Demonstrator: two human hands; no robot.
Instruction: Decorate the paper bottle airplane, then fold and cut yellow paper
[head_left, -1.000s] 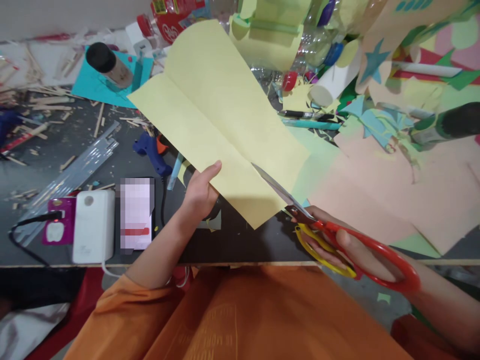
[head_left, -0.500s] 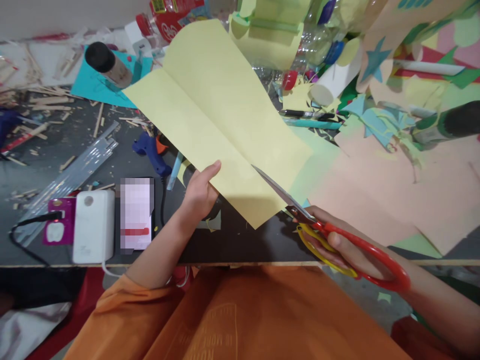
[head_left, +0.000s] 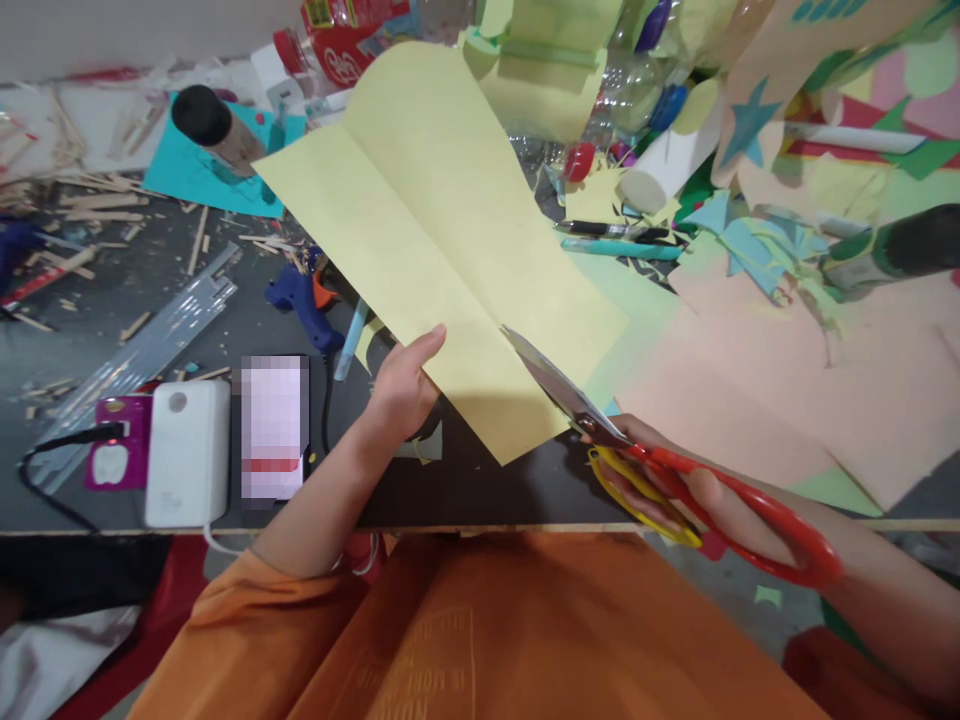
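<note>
A large pale yellow sheet of paper (head_left: 435, 230) with a centre crease is held up over the dark table. My left hand (head_left: 401, 385) pinches its lower left edge, thumb on top. My right hand (head_left: 697, 495) grips red-and-yellow-handled scissors (head_left: 645, 455) with fingers through the loops. The scissors' blades lie in the paper's lower right edge, cutting along the crease.
A blue glue gun (head_left: 304, 300), glue sticks (head_left: 142, 350), a white power bank (head_left: 187, 450) and a phone (head_left: 274, 425) lie on the left. Pink paper (head_left: 787, 390), coloured scraps, pens (head_left: 615, 232) and bottles crowd the right and back. The table's front edge (head_left: 480, 527) is near my lap.
The scissors' blades have opened a little and sit slightly further into the sheet. The paper has shifted a little to the right. My left hand keeps its grip.
</note>
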